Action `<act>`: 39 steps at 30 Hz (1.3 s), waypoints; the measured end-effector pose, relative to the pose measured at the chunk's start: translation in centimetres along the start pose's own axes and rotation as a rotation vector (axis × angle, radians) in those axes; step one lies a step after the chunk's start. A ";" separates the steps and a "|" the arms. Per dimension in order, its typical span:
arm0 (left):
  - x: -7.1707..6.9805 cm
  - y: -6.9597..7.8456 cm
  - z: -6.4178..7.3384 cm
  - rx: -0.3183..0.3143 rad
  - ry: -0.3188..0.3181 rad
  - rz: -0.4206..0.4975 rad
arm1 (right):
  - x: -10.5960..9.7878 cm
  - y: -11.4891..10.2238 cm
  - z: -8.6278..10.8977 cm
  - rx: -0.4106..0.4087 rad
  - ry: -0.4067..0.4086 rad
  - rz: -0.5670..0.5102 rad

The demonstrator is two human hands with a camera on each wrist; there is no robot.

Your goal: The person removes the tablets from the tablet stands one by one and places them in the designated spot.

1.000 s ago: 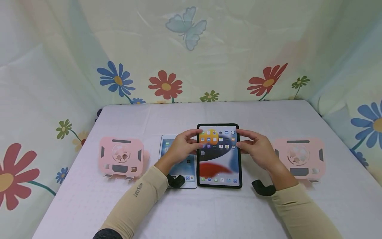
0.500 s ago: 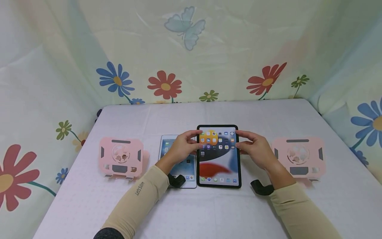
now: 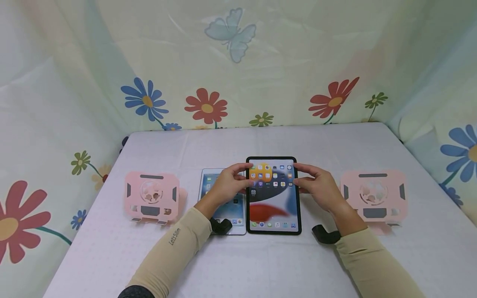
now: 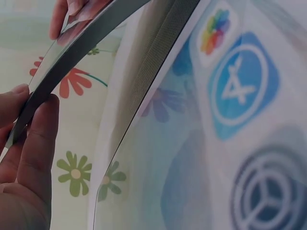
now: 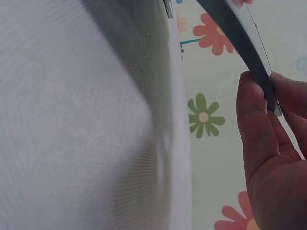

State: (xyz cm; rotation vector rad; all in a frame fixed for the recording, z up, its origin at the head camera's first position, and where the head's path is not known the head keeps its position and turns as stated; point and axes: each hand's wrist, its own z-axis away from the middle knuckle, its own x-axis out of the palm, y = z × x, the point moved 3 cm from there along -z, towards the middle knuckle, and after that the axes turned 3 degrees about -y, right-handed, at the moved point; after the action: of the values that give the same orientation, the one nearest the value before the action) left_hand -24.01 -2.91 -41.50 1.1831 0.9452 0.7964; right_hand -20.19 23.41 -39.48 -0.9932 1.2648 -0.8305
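Between both hands is a black-edged tablet (image 3: 273, 198) with its screen lit and app icons showing. My left hand (image 3: 226, 184) pinches its left edge near the top, thumb on the screen side. On the opposite edge my right hand (image 3: 323, 188) pinches at about the same height. Both wrist views show the tablet's dark rim (image 4: 72, 67) between thumb and fingers, raised off the tablecloth there. A white-framed tablet (image 3: 228, 209), also lit, lies flat just to the left, partly hidden under my left hand and wrist.
A pink stand (image 3: 150, 196) with grey pads and a round cutout stands at the left. Another pink stand (image 3: 374, 196) is at the right, partly behind my right forearm. A pale cloth (image 3: 268, 265) covers the table, and a flowered curtain (image 3: 231, 82) hangs behind.
The far edge of the black-edged tablet has come slightly lower and nearer. My right hand has shifted a little left with it; the left hand keeps its place and both grips stay.
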 end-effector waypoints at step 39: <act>-0.1 0.3 -0.1 -0.088 -0.037 -0.288 | 0.5 0.6 0.5 0.017 0.052 0.018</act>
State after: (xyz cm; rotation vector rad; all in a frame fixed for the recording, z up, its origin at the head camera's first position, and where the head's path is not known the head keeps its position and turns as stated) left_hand -24.14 -2.95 -41.22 0.9554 1.0123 0.5768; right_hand -19.68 23.21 -40.21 -0.9507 1.3078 -0.8562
